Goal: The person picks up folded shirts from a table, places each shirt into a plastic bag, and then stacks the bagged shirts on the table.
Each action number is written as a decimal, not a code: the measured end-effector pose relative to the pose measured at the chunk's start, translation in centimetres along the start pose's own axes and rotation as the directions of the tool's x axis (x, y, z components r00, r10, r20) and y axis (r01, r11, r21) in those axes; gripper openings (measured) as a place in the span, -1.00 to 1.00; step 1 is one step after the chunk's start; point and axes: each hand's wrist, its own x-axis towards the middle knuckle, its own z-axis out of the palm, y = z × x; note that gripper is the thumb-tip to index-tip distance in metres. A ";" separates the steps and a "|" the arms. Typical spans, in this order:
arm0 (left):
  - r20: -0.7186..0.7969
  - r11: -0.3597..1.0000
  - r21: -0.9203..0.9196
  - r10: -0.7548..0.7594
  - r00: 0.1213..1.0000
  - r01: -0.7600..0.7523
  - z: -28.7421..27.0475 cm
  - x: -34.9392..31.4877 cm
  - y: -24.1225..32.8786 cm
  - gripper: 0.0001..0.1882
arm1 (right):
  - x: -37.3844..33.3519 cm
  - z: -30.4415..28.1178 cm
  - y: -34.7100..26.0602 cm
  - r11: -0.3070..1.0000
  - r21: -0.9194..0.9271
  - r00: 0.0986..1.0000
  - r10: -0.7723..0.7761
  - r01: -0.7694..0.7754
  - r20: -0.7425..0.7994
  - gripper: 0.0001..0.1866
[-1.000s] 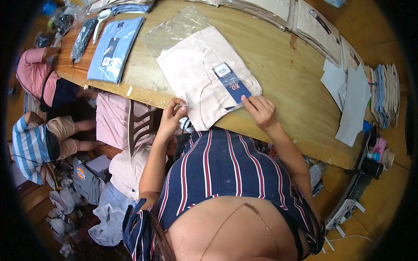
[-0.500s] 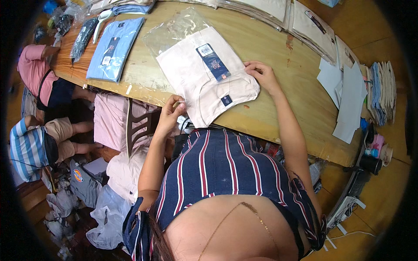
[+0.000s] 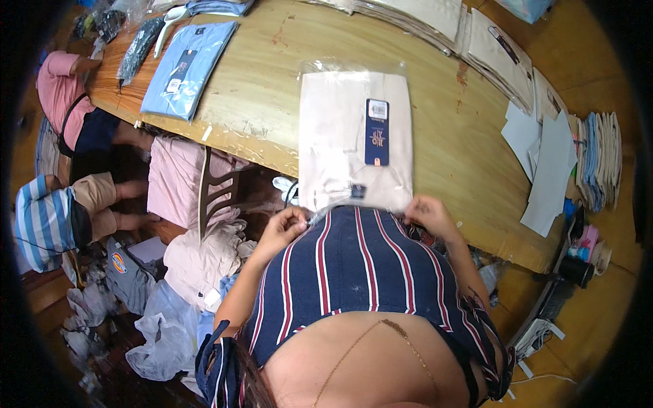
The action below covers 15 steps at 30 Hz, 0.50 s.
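Note:
A folded cream shirt [image 3: 333, 129] lies on the wooden table [image 3: 252, 102], inside a clear plastic bag [image 3: 350, 66]. A dark blue hang tag [image 3: 378, 143] with a white label shows through the film. The shirt's collar end points toward me, and the bag's near edge comes to my waist. My left hand [image 3: 286, 228] pinches the bag at its near left corner. At the near right corner, my right hand [image 3: 430, 214] has its fingers closed on the film. Part of each grip is hidden.
A bagged light blue shirt [image 3: 190, 71] lies to the left, near a white handled tool [image 3: 166, 30]. Stacked cream garments [image 3: 500, 51] line the far right edge, with paper sheets [image 3: 545, 180] beside them. A chair [image 3: 207, 190] with pink cloth and two people are at the left.
The cream shirt has gone from slanted and partly out of its bag to straight and covered by it. Bag and both hands have come closer to my body.

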 end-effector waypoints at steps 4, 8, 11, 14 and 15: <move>-0.120 0.973 0.160 0.186 0.975 -0.166 -0.5 2.7 4.0 -0.95 | 7.2 -0.4 -4.3 0.961 0.083 0.957 -0.252 0.265 -0.142 -0.94; 0.173 0.727 0.579 0.333 0.927 -0.369 5.1 6.1 6.2 -0.92 | 8.9 -4.6 -6.0 0.936 0.121 0.850 -0.240 0.330 -0.468 -0.82; 0.526 0.504 0.590 0.352 0.774 -0.631 10.9 9.9 5.8 -0.79 | 7.1 -6.0 -4.8 0.920 0.188 0.746 -0.145 0.343 -0.650 -0.60; 0.502 0.414 0.718 0.249 0.828 -0.560 12.6 13.2 9.6 -0.70 | 1.9 -5.5 0.9 0.802 0.379 0.663 -0.027 0.461 -0.748 -0.54; 0.406 0.347 0.779 0.357 0.841 -0.523 11.7 16.0 9.8 -0.69 | 0.1 -4.3 2.6 0.760 0.431 0.682 -0.021 0.486 -0.731 -0.56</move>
